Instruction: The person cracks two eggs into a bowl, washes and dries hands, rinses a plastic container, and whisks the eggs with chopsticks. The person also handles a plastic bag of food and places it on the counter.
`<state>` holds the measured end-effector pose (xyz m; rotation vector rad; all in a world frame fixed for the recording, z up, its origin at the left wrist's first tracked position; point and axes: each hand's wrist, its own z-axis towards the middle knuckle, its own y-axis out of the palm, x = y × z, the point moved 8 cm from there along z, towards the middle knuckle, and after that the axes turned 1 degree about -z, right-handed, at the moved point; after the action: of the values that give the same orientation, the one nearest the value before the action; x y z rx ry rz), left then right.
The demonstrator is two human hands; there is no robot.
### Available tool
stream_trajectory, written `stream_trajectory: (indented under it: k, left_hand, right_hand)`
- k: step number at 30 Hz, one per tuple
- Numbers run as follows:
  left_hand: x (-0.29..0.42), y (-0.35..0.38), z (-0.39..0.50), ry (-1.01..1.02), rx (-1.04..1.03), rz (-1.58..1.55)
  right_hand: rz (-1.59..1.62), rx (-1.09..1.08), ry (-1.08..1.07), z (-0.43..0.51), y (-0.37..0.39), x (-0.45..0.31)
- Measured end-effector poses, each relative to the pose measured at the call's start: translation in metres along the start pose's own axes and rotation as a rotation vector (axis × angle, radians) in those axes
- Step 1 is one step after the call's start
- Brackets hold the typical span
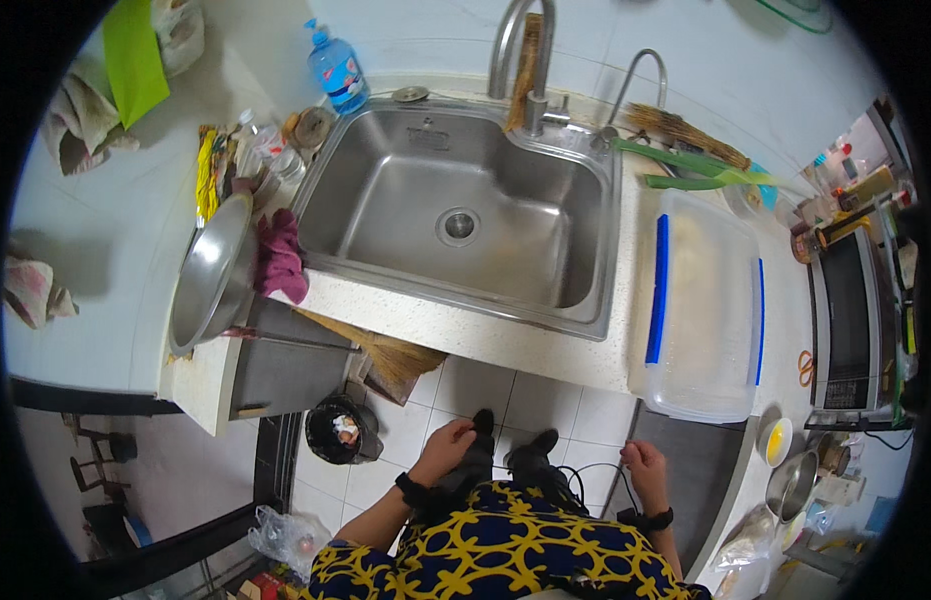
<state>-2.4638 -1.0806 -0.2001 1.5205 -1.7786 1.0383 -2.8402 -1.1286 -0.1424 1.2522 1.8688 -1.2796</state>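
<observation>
My left hand [448,448] hangs low before the counter, over the tiled floor, its fingers loosely curled with nothing seen in them. My right hand [645,463] is likewise in the air, beside the grey cabinet front, fingers curled; whether they enclose anything cannot be told. Ahead of me a stainless steel sink [405,202] has a bare basin with a drain, and a curved faucet [536,82] stands at its back rim. Right of it lies a lidded translucent plastic container [705,315] with blue clasps. A purple cloth [281,255] hangs at the sink's left, touching a steel bowl [214,274] propped on edge.
Scallions [675,161] and a straw brush [683,135] lie behind the container. A blue pump bottle [338,71] stands back left. A microwave [848,322], scissors [806,367] and a bowl of yellow food [775,442] are at right. A broom [398,352] and a trash bin [338,431] are below the counter.
</observation>
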Motion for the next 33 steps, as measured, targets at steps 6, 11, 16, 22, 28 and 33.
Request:
stream_trajectory:
  k: [6,11,16,22,28,33]
  left_hand:
    - [-0.053,-0.033,-0.03,-0.124,0.131,-0.044]
    - [-0.051,-0.029,-0.056,-0.114,0.198,-0.054]
    - [-0.056,-0.027,-0.099,-0.191,0.286,-0.014]
    - [-0.085,-0.028,-0.133,-0.184,0.395,-0.103]
    - [-0.102,-0.051,-0.139,-0.129,0.339,-0.16]
    - [-0.122,-0.091,-0.155,-0.157,0.294,-0.15]
  right_hand:
    - [-0.095,-0.133,-0.094,0.004,0.042,-0.027]
    - [-0.128,-0.336,-0.121,0.017,0.072,-0.031]
    - [-0.275,-0.504,-0.262,0.037,0.115,-0.044]
    - [-0.457,-0.618,-0.377,0.032,0.15,-0.066]
    - [-0.573,-0.685,-0.401,0.007,0.188,-0.076]
    - [-0.673,-0.711,-0.329,-0.027,0.231,-0.078]
